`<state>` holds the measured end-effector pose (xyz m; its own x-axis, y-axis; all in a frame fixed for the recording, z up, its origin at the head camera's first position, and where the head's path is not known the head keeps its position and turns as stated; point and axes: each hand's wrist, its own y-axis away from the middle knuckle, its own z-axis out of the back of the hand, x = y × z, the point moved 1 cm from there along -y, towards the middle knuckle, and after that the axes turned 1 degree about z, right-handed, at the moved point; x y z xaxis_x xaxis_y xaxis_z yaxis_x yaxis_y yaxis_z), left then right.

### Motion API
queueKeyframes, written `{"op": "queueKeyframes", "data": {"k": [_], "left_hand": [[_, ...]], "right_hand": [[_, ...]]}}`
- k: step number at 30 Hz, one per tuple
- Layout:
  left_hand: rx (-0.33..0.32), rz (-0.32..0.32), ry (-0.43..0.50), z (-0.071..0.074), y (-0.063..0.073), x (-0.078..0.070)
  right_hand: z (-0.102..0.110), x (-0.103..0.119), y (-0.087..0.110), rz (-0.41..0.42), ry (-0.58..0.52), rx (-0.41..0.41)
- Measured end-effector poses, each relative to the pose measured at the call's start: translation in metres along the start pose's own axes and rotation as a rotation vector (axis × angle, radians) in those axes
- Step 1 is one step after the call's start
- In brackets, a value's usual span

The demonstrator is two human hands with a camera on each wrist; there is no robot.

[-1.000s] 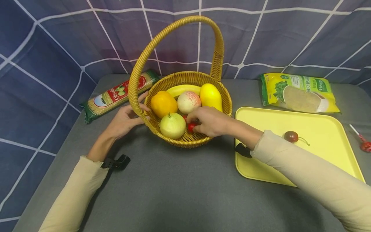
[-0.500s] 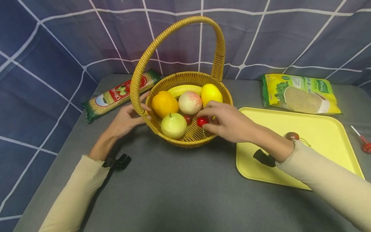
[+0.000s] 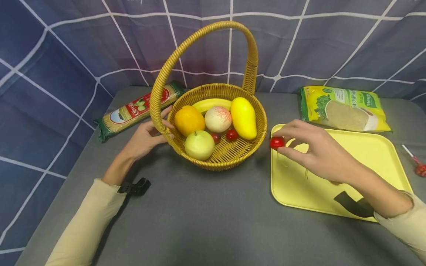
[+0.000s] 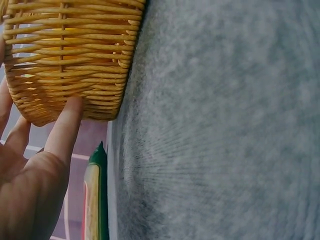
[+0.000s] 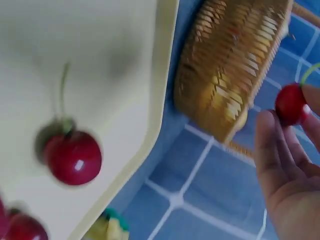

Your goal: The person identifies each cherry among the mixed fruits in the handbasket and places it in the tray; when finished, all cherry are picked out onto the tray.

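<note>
My right hand (image 3: 319, 151) pinches a bright red cherry (image 3: 277, 143) between thumb and fingertips, above the left edge of a yellow tray (image 3: 283, 195). Its green stem shows in the right wrist view. On the tray lies a dark red cherry (image 5: 73, 157), with more red fruit at that view's lower left. My left hand (image 3: 146, 136) rests against the left side of a wicker basket (image 3: 216, 165), its thumb touching the woven wall. Inside the basket are an orange (image 3: 189, 120), a green pear (image 3: 199, 145), a peach (image 3: 217, 119), a mango (image 3: 243, 118), a banana (image 3: 211, 103) and two cherries (image 3: 232, 134).
A pasta pack (image 3: 133, 111) lies behind the left hand, close to the basket. Behind the tray is a yellow-green food bag (image 3: 344, 108). A lollipop (image 3: 420, 169) lies at the far right. The basket's tall handle (image 3: 196, 38) arches over the fruit; a checked cloth hangs behind.
My right hand has moved right, from inside the basket to above the tray, holding a red cherry. Two cherries and the whole mango now show in the basket. The left hand stays put.
</note>
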<state>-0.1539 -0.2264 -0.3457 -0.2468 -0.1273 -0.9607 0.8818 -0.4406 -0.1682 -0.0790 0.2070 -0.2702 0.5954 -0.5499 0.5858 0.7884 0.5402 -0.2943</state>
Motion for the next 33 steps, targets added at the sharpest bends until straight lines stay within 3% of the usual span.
{"op": "queueKeyframes", "data": {"k": [8, 15, 22, 33], "left_hand": [[-0.003, -0.011, -0.001, -0.002, -0.002, 0.000], [-0.010, 0.005, -0.013, -0.001, -0.001, -0.002], [-0.003, 0.019, -0.006, -0.001, -0.001, -0.003], [0.003, 0.017, -0.006, 0.000, -0.001, -0.001]], "right_hand": [[0.027, -0.025, 0.048, -0.363, -0.153, 0.084], [0.031, -0.060, 0.078, -0.372, 0.024, 0.066], [0.029, -0.082, 0.098, -0.393, 0.009, 0.107], [0.023, -0.090, 0.105, -0.397, 0.019, 0.098]]}}
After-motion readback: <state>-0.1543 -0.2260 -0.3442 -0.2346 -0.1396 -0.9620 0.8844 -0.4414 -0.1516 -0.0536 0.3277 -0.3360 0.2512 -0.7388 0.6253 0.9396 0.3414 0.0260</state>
